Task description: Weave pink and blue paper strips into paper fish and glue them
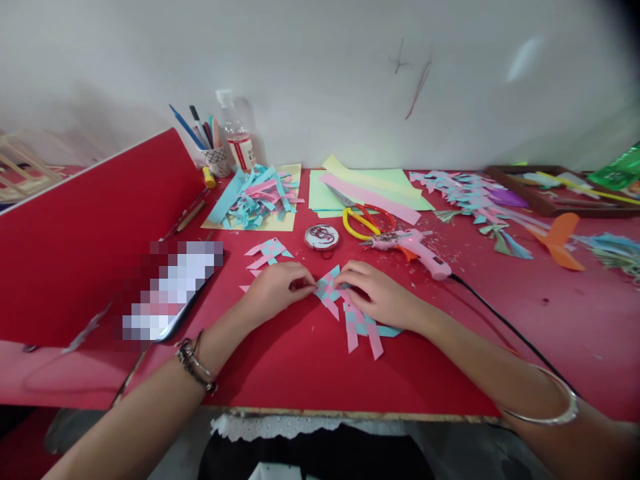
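Note:
Between my two hands is a small woven paper fish in pink and light blue strips. My left hand pinches its left tip, where a dark dot shows. The fingers of my right hand are closed on its right side, partly covering it. A second woven paper piece lies just below my right hand, with pink and blue tails. Behind my left hand rests another woven piece, partly hidden. A small white round dish with dark red thread sits beyond my hands.
A pink glue gun with a black cord lies right of the dish, near yellow-and-red scissors. Paper strips are piled at the back. A phone lies left. Finished woven strings and a brown tray are at right.

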The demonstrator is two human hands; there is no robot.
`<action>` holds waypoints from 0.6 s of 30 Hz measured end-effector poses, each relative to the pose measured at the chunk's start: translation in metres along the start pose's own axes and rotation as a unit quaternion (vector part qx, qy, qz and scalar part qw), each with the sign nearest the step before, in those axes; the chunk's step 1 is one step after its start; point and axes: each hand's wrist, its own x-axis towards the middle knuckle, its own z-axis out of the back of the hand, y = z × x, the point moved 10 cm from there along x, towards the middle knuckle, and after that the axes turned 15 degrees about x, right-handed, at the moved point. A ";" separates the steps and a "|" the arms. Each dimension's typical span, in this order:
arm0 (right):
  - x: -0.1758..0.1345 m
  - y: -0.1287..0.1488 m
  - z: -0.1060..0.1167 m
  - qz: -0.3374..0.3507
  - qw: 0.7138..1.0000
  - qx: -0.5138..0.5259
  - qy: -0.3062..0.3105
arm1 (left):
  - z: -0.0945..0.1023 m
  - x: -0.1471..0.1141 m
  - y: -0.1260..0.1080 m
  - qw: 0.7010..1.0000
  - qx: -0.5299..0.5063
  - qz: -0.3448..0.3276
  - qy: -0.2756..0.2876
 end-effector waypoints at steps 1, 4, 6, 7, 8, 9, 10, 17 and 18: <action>0.000 0.000 0.000 -0.001 1.000 -0.001 0.000 | 0.001 0.000 0.000 1.000 0.003 0.000 0.000; 0.000 0.001 0.000 0.000 1.000 -0.001 0.000 | 0.004 -0.002 0.002 1.000 0.016 0.004 -0.005; 0.001 0.001 0.000 -0.001 1.000 -0.001 0.001 | 0.006 -0.003 0.000 0.999 0.039 -0.012 -0.007; 0.001 0.001 0.000 -0.001 1.000 -0.001 0.002 | 0.006 -0.004 -0.004 0.998 0.058 -0.028 -0.003; 0.001 0.000 -0.001 -0.002 1.000 0.000 0.004 | 0.005 -0.005 -0.008 0.996 0.081 -0.048 0.004; 0.001 0.000 -0.001 -0.004 1.000 0.000 0.005 | 0.003 -0.006 -0.012 0.992 0.107 -0.067 0.011; 0.000 -0.001 -0.001 -0.005 1.000 0.001 0.005 | 0.002 -0.007 -0.015 0.988 0.132 -0.083 0.017; 0.000 -0.001 0.000 -0.007 1.000 0.007 0.000 | 0.002 -0.010 -0.027 0.953 0.271 -0.139 -0.006; 0.000 -0.001 0.000 -0.008 1.000 0.008 0.000 | 0.003 -0.011 -0.028 0.949 0.279 -0.145 -0.014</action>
